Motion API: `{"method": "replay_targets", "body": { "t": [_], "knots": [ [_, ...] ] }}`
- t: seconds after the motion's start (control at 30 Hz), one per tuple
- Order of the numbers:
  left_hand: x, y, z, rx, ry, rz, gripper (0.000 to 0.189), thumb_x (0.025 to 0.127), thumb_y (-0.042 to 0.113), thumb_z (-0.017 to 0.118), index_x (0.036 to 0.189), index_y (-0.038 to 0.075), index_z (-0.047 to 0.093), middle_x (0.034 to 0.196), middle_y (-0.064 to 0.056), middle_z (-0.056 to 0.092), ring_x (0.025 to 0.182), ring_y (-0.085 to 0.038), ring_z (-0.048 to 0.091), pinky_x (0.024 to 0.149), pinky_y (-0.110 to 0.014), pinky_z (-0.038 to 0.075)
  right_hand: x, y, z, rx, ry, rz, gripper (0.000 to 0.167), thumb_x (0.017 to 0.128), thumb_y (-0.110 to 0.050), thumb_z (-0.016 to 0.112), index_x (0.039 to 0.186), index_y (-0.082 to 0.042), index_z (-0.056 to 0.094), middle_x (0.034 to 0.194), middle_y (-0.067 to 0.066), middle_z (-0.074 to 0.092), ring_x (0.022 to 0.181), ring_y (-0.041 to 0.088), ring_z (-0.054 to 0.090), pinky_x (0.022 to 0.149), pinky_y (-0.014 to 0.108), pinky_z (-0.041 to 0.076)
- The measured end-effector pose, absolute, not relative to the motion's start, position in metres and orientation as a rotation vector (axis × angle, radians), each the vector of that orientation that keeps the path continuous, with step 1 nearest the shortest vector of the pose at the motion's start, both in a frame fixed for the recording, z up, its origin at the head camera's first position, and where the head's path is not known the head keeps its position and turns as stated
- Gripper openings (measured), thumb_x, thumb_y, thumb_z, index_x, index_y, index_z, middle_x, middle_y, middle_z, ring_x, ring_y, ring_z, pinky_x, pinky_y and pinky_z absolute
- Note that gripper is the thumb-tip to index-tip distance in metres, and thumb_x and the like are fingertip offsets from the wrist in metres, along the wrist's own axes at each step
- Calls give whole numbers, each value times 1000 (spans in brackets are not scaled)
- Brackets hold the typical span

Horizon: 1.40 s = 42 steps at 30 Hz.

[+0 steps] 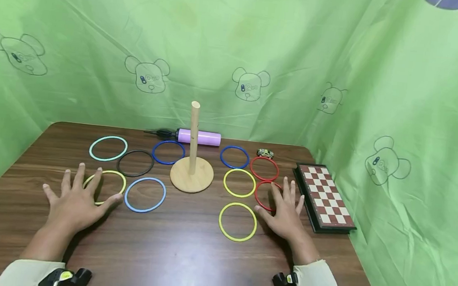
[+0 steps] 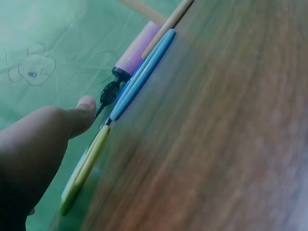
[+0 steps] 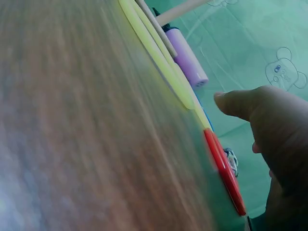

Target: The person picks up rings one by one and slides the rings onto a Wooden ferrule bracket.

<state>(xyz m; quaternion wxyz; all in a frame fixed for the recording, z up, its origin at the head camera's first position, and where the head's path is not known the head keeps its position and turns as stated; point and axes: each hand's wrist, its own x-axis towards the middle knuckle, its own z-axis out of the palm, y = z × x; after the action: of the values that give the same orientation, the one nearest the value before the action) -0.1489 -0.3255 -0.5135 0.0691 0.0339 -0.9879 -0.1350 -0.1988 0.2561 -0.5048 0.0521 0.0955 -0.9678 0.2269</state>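
My left hand (image 1: 75, 206) is spread with straight fingers at the left, overlapping a pale yellow ring (image 1: 123, 179) in the head view. Its thumb (image 2: 85, 113) shows in the left wrist view. A light blue ring (image 1: 144, 210) lies just right of it. My right hand (image 1: 285, 215) has its fingers extended over the near red ring (image 1: 258, 196); a yellow ring (image 1: 236, 239) lies left of its thumb. Neither hand grips anything. Between the hands, farther back, a wooden peg (image 1: 194, 135) stands upright on a round base (image 1: 190, 183).
Behind the peg lies a purple hand pump (image 1: 208, 138). Turquoise (image 1: 92, 150), black (image 1: 134, 176) and blue rings (image 1: 167, 162) lie back left. More rings, including a yellow one (image 1: 238, 195), lie right of the peg. A toy car (image 1: 265, 153) and chessboard (image 1: 327, 196) are at right.
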Motion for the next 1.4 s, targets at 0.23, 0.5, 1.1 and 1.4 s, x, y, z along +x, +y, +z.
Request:
{"method": "replay_targets", "body": {
  "t": [0.23, 0.5, 1.1, 1.4],
  "knots": [
    [-152, -333, -517, 69, -2976, -411, 105, 97, 81, 57, 173, 13, 29, 177, -38, 9, 157, -73, 10, 106, -101, -9, -212, 250, -512, 409, -2877, 809, 87, 96, -53, 80, 164, -11, 49, 181, 28, 16, 170, 52, -3, 123, 88, -3],
    [-150, -345, -516, -37, -3012, -412, 102, 98, 76, 62, 172, 13, 32, 171, -40, 23, 149, -72, 26, 106, -102, -3, -230, 230, -509, 466, -2843, 994, 77, 99, -44, 80, 163, -10, 52, 181, 23, 23, 170, 50, 2, 125, 86, -2],
    [-155, -355, -518, -124, -3005, -351, 103, 95, 78, 66, 168, 12, 38, 165, -31, 38, 143, -70, 31, 104, -103, 4, -256, 195, -483, 597, -2863, 1034, 69, 103, -44, 75, 161, -11, 55, 181, 16, 28, 172, 43, 4, 129, 83, 1],
    [-156, -357, -513, -136, -3012, -340, 101, 94, 78, 67, 168, 14, 41, 165, -27, 43, 142, -69, 34, 103, -103, 6, -263, 179, -480, 694, -2913, 1062, 71, 104, -40, 75, 162, -7, 52, 177, 20, 38, 172, 44, 6, 130, 81, -1]
  ]
}}
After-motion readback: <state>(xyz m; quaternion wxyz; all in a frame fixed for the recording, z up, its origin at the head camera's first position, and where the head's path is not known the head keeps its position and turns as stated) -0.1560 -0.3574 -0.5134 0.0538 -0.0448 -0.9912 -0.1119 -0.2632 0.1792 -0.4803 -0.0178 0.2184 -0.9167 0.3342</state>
